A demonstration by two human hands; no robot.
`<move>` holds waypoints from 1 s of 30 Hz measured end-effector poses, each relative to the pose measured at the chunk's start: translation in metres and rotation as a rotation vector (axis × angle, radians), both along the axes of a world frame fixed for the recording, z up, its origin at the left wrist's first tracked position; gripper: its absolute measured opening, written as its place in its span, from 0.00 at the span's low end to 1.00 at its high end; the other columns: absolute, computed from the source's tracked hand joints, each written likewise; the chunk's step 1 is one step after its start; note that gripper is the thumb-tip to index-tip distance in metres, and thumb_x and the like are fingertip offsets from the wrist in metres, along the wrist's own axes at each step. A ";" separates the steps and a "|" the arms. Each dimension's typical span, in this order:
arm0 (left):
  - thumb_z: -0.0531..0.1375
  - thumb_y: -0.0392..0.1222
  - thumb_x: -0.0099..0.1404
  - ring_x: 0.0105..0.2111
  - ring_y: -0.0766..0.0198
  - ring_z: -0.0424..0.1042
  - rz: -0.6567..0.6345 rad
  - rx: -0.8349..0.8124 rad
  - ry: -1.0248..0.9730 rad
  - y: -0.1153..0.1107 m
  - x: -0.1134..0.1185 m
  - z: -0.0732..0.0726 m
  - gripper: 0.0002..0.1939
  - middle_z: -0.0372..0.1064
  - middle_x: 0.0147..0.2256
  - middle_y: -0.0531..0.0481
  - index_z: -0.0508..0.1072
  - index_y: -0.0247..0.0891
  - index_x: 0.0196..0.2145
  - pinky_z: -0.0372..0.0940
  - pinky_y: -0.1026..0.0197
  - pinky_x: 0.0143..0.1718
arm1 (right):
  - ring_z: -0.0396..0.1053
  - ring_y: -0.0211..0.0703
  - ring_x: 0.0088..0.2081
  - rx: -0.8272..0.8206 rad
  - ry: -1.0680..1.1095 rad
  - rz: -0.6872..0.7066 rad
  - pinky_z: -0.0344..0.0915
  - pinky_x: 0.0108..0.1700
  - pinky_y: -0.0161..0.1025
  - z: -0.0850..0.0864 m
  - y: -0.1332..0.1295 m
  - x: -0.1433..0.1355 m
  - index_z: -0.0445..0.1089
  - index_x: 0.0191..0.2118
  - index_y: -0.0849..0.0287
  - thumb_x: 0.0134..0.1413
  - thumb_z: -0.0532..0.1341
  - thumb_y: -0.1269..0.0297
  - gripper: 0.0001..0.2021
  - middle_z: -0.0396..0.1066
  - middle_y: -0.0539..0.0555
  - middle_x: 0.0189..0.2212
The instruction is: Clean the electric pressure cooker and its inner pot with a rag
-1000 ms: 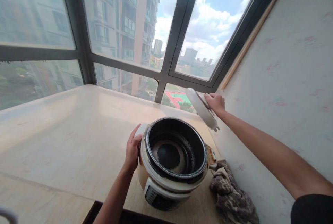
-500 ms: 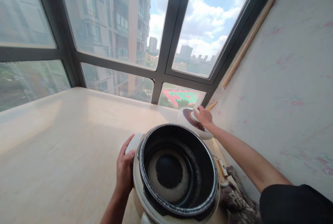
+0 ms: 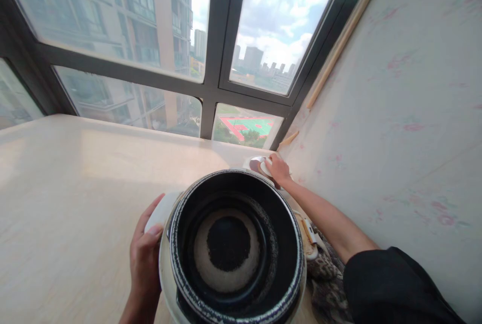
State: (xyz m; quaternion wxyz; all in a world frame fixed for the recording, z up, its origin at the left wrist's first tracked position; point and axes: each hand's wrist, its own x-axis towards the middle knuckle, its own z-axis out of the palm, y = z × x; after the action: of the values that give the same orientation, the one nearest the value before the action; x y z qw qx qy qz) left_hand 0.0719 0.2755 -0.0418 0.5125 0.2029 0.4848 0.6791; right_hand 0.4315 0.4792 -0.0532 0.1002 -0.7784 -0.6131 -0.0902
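Note:
Below me is a white electric pressure cooker (image 3: 165,258) without its lid. Its dark inner pot (image 3: 233,243) shows a worn rim and a pale ring on the bottom. My left hand (image 3: 146,243) is closed around the white side handle (image 3: 161,211) of the cooker. Beyond the pot, by the window corner, my right hand (image 3: 277,169) grips the knob of the lid (image 3: 256,164), which is white with a brown top. Part of the lid is hidden behind the hand and the pot rim.
A pale windowsill (image 3: 68,223) spreads to the left. Dark window frames (image 3: 211,63) stand ahead, and a papered wall (image 3: 384,138) rises on the right. Patterned grey-brown fabric (image 3: 327,279) lies right of the cooker, beside a small white-and-orange object (image 3: 309,232).
The lid, in my right hand, has moved farther away and down toward the window corner. My left hand stays on the handle. The view has shifted right, and the pot appears nearer.

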 end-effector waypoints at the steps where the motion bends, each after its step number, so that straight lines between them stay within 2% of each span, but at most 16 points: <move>1: 0.65 0.51 0.44 0.39 0.52 0.75 -0.002 -0.002 0.002 0.000 0.000 -0.001 0.40 0.76 0.44 0.47 0.73 0.40 0.57 0.72 0.58 0.34 | 0.73 0.51 0.46 -0.004 -0.001 0.000 0.60 0.43 0.40 -0.002 -0.001 0.001 0.67 0.53 0.59 0.69 0.55 0.56 0.15 0.75 0.60 0.46; 9: 0.63 0.51 0.47 0.40 0.53 0.74 -0.004 0.015 0.011 -0.002 0.002 -0.002 0.37 0.76 0.43 0.49 0.73 0.44 0.57 0.72 0.57 0.36 | 0.71 0.50 0.47 -0.026 0.008 -0.008 0.59 0.44 0.39 -0.019 -0.008 0.008 0.65 0.54 0.58 0.70 0.54 0.56 0.15 0.74 0.60 0.47; 14: 0.62 0.51 0.51 0.40 0.53 0.73 0.000 0.041 0.039 -0.003 0.004 -0.002 0.34 0.75 0.45 0.49 0.73 0.44 0.57 0.72 0.56 0.38 | 0.71 0.50 0.47 -0.039 0.031 -0.014 0.60 0.45 0.40 -0.020 -0.011 0.007 0.64 0.56 0.59 0.69 0.55 0.56 0.16 0.74 0.61 0.47; 23: 0.63 0.51 0.46 0.38 0.54 0.73 0.016 0.025 0.032 -0.001 0.001 -0.001 0.37 0.76 0.43 0.49 0.73 0.41 0.56 0.71 0.58 0.34 | 0.69 0.49 0.49 -0.027 0.113 0.030 0.60 0.46 0.40 -0.025 -0.029 -0.006 0.66 0.54 0.57 0.67 0.56 0.59 0.14 0.73 0.59 0.49; 27: 0.63 0.50 0.45 0.36 0.56 0.73 0.034 0.031 0.063 0.000 0.004 0.003 0.37 0.76 0.42 0.48 0.74 0.39 0.54 0.69 0.61 0.29 | 0.68 0.50 0.49 -0.030 0.156 0.025 0.60 0.48 0.41 -0.022 -0.032 -0.007 0.66 0.53 0.60 0.66 0.56 0.59 0.15 0.71 0.62 0.50; 30: 0.61 0.48 0.45 0.34 0.57 0.73 0.055 0.043 0.091 0.000 0.005 0.008 0.35 0.75 0.39 0.47 0.75 0.35 0.53 0.67 0.63 0.27 | 0.67 0.51 0.52 -0.052 0.167 0.081 0.60 0.51 0.41 -0.013 -0.035 -0.007 0.67 0.52 0.60 0.63 0.58 0.60 0.15 0.70 0.62 0.52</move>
State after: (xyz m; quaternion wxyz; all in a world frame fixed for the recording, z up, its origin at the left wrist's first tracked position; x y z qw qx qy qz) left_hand 0.0769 0.2760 -0.0337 0.4666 0.2314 0.4983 0.6932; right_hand 0.4244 0.4446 -0.0666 0.1344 -0.7600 -0.6358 -0.0047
